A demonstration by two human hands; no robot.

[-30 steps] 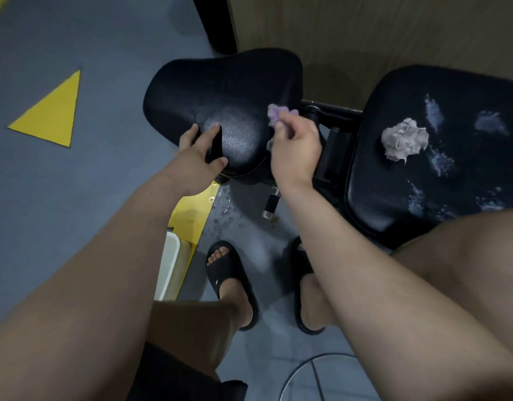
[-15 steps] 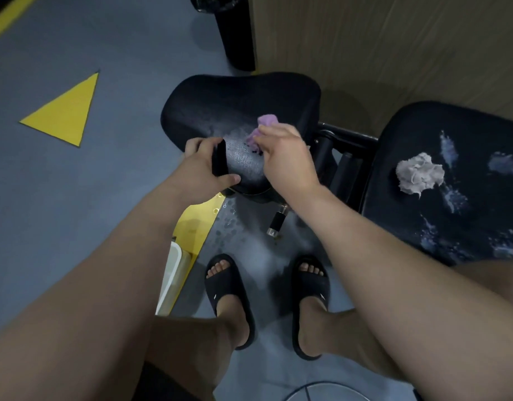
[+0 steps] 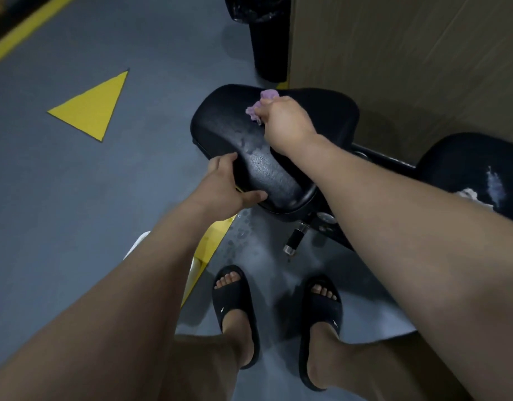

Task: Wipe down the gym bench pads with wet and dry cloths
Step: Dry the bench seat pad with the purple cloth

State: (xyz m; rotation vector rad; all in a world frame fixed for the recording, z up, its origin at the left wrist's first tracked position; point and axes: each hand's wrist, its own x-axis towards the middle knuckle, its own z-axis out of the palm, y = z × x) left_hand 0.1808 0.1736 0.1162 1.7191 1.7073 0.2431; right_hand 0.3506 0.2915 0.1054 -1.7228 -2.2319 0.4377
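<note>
Purple cloth (image 3: 264,104) bunched in the right hand (image 3: 284,123), fingers closed round it, pressed on the far part of the black seat pad (image 3: 220,125). Pad surface shows a wet sheen nearer the person. Left hand (image 3: 229,189) grips the pad's near left edge. Second pad (image 3: 466,160), at right, carries pale smears and a grey cloth (image 3: 468,195). Droplets (image 3: 240,233) on the floor beneath.

Seat pad (image 3: 220,125), wet-streaked, before you: purple cloth (image 3: 267,96) on its far part. Second pad (image 3: 463,160) at your right: grey cloth (image 3: 468,194) on it.
</note>
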